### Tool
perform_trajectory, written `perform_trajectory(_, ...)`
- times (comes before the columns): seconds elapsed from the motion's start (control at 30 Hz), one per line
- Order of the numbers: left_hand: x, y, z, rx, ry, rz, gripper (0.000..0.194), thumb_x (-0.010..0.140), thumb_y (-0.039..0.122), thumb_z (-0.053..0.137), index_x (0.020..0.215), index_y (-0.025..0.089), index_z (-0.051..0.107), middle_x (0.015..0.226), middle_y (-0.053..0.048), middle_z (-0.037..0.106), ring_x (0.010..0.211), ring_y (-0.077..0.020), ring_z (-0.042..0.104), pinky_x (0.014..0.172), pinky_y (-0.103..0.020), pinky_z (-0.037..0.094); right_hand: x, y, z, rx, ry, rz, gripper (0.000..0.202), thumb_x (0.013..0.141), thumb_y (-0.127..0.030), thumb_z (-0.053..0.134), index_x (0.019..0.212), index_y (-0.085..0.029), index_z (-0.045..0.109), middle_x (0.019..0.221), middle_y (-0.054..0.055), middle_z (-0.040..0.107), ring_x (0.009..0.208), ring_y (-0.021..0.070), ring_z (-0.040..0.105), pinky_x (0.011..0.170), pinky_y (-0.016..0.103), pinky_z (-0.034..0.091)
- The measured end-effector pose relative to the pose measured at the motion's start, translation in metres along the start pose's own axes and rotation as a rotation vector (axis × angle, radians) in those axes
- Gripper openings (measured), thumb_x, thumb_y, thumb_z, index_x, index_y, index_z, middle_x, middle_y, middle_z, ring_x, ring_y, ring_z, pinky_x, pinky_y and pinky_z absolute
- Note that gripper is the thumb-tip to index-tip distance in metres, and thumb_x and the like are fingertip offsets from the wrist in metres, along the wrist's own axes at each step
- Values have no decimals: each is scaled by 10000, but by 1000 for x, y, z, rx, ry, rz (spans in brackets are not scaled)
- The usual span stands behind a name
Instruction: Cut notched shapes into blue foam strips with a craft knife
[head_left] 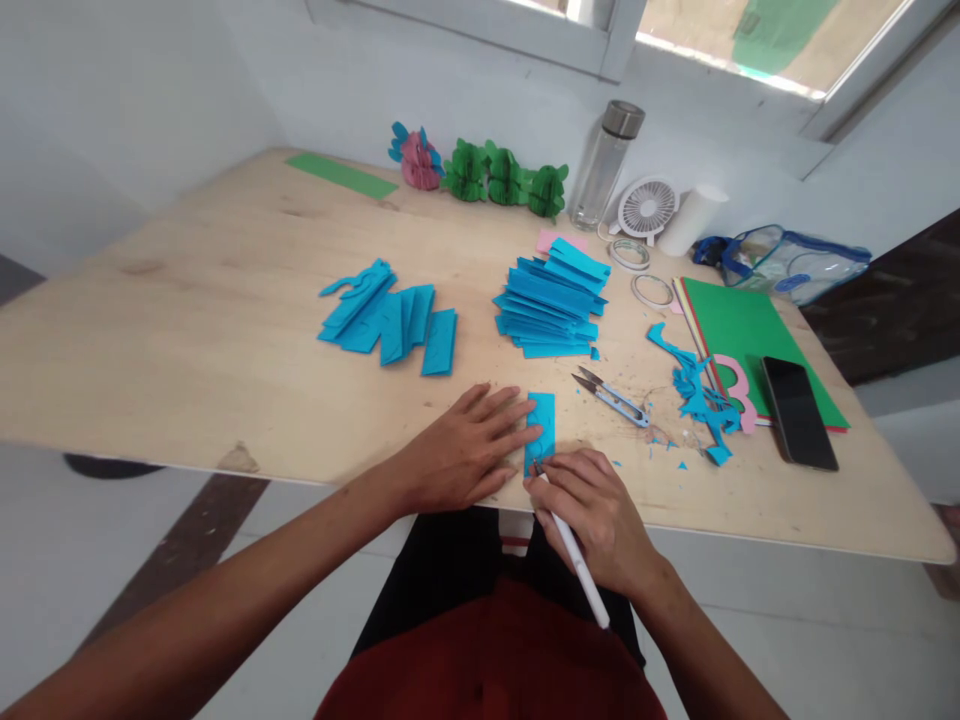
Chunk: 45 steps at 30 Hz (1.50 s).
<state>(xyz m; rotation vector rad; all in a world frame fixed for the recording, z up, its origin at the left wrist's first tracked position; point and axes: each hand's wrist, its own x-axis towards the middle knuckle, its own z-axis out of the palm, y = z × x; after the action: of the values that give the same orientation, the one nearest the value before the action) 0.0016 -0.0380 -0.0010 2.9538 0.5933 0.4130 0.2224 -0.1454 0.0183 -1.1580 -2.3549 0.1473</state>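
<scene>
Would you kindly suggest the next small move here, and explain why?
I would probably have the right hand draw the white pen a little along the blue strip: the pen's tip is at the strip's near end, curved marks show on it, and the left hand lies over its edge.

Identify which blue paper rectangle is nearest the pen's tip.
The lone blue paper rectangle partly under the left hand; the right hand holds the white pen to it. The others lie farther back, in two groups.
</scene>
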Motion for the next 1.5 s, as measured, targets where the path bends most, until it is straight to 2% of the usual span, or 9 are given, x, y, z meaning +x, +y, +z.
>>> perform_trajectory(0.33, 0, 1, -1, -15, 2, -7, 487, 961, 372, 456, 1434, 259, 478, 1556, -82, 423, 1467, -329, 303, 1196, -539, 184, 0, -1, -1, 3, -7, 7, 293, 905, -158, 581, 1191, -199, 630, 1055, 73, 747, 1090, 243, 639, 952, 449, 474)
perform_trajectory(0.57, 3, 3, -10, -49, -57, -27, 461, 962, 359, 464, 1410, 255, 502, 1529, -83, 462, 1450, -306, 334, 1192, -522, 210, -1, 0, 0, 4, -15, 4, 258, 921, -165, 574, 1171, -196, 633, 1067, 82, 745, 1092, 245, 641, 950, 445, 473)
perform_trajectory(1.2, 4, 3, -10, -64, -53, -31, 466, 962, 376, 440, 1401, 235, 508, 1524, -95, 465, 1440, -312, 341, 1190, -528, 203, -1, 0, 0, -19, -7, -3, 272, 916, -165, 568, 1175, -207, 639, 1047, 78, 752, 1089, 241, 649, 939, 444, 483)
perform_trajectory(1.5, 5, 0, -9, -151, -50, -55, 488, 942, 369, 462, 1397, 196, 508, 1519, -102, 476, 1426, -304, 370, 1189, -514, 228, -1, 2, -1, -7, -18, -14, 285, 903, -156, 587, 1180, -188, 641, 1057, 88, 750, 1108, 251, 647, 947, 443, 474)
